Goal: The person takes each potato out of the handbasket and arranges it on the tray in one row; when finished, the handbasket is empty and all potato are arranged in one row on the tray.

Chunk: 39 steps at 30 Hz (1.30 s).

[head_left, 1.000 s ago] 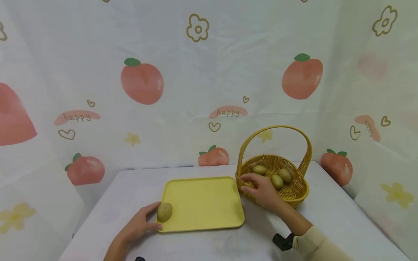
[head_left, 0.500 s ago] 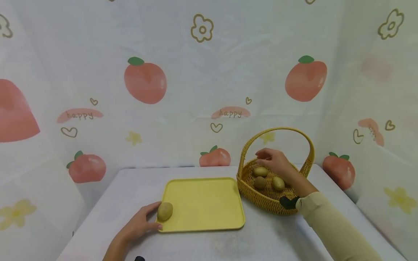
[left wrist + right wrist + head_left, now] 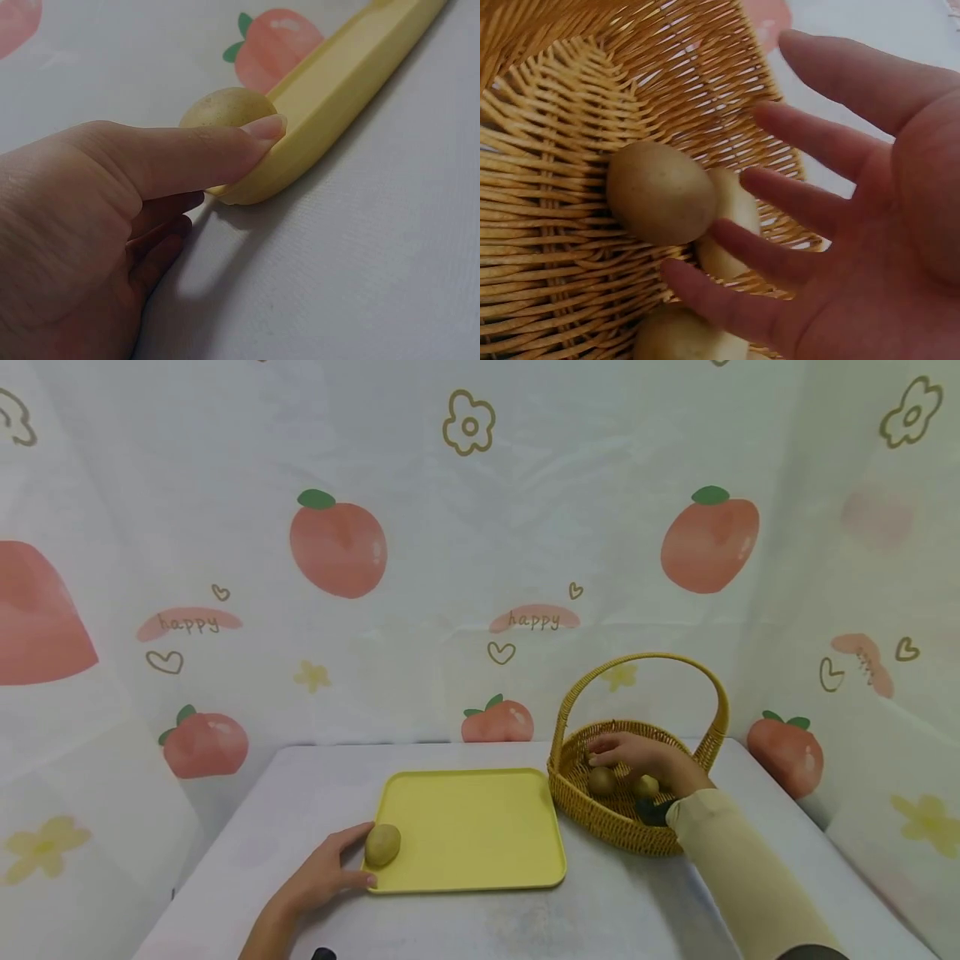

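Note:
My left hand [image 3: 324,872] spans the near left corner of a yellow tray [image 3: 480,827], its straight thumb lying on the rim in the left wrist view. Inside that corner sits a potato [image 3: 383,845], between the thumb and index finger in the head view. My right hand [image 3: 643,755] reaches inside a wicker basket [image 3: 617,837], palm down and fingers spread. Below it lie several potatoes, with one potato [image 3: 660,193] beside a second, partly hidden potato [image 3: 731,214]; the fingertips are right by them and hold nothing.
The basket's tall arched handle [image 3: 645,656] rises around the right arm. The basket stands close to the tray's right edge on a white-covered table [image 3: 450,922]. A fruit-printed cloth [image 3: 420,677] hangs behind the table.
My right hand has moved from the basket's left rim, up over its back, then down among the potatoes. A potato has appeared at the basket's left. The left hand stays at the tray.

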Tool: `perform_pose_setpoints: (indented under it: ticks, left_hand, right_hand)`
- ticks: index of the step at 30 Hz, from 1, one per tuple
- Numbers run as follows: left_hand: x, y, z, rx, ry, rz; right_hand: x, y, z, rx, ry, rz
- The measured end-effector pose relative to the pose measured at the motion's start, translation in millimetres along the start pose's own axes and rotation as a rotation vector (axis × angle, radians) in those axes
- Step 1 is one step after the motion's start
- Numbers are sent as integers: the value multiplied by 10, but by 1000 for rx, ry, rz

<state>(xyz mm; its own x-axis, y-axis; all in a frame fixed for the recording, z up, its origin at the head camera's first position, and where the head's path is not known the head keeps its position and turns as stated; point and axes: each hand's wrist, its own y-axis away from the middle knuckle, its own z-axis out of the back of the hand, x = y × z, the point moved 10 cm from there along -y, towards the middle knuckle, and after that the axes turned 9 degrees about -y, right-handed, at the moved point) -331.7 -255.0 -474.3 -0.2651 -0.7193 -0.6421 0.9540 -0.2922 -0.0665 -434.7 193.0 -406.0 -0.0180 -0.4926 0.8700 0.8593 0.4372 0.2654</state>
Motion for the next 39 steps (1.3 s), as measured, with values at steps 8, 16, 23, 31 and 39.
perform_pose_setpoints:
  ticks: [8, 16, 23, 31, 39]
  left_hand:
    - [27, -13, -3, 12, 14, 47]
    - [10, -11, 1, 8, 12, 25]
    - [2, -13, -1, 10, 7, 15]
    - [-11, -4, 6, 6, 0, -9]
    - [14, -5, -18, 13, 8, 6]
  right_hand:
    - [-85, -62, -83, 54, 131, -4]
    - [-73, -68, -83, 53, 198, 31]
    - [-83, -48, -67, 40, 234, 8]
    - [-124, -49, -156, 94, 190, -82]
    - [-41, -65, -79, 30, 278, -9]
